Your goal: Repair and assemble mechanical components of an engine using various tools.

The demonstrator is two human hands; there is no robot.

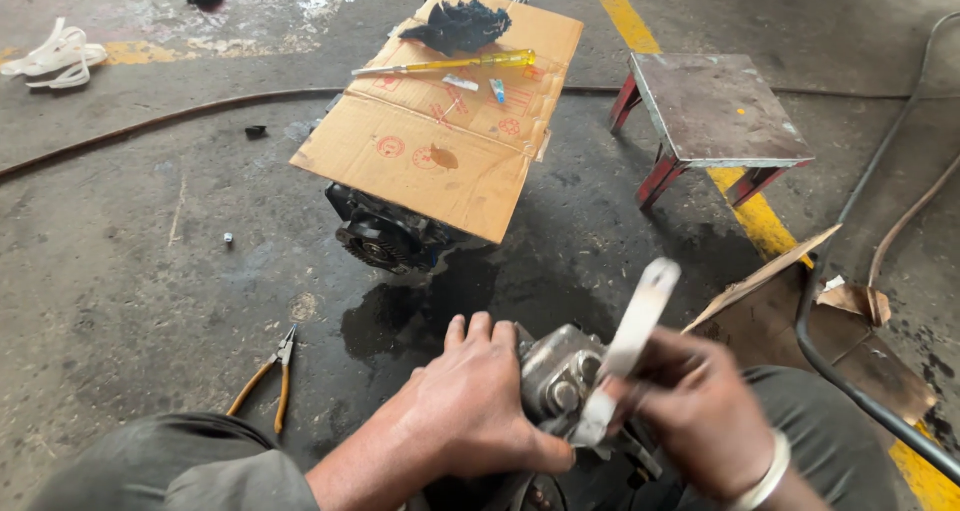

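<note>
The left hand (478,396) lies palm-down over a grey metal part (556,375) low in the middle of the view, fingers curled round its left side and gripping it. The part sits between the person's knees, just above the wet, dark floor (120,301). The right hand (700,411) is closed round the lower end of a flat white tool (632,336), which tilts up and to the right, its lower tip touching the part; the tool and this hand are blurred. A pale bangle (768,474) sits on the right wrist. Beyond the hands, a flattened cardboard sheet (440,141) lies over a dark engine unit (385,233), whose toothed wheel shows under the sheet's near edge. On the cardboard rest a yellow-handled screwdriver (450,64), a black rag (458,25) and a small blue item (497,90). A low metal stool (715,111) with red legs stands to the right of the cardboard, on a yellow floor line (750,216). Orange-handled pliers (268,376) lie on the floor left of the left hand. A black hose (850,381) runs along the right side over torn cardboard (770,316). White sandals (55,56) lie at the far left.
</note>
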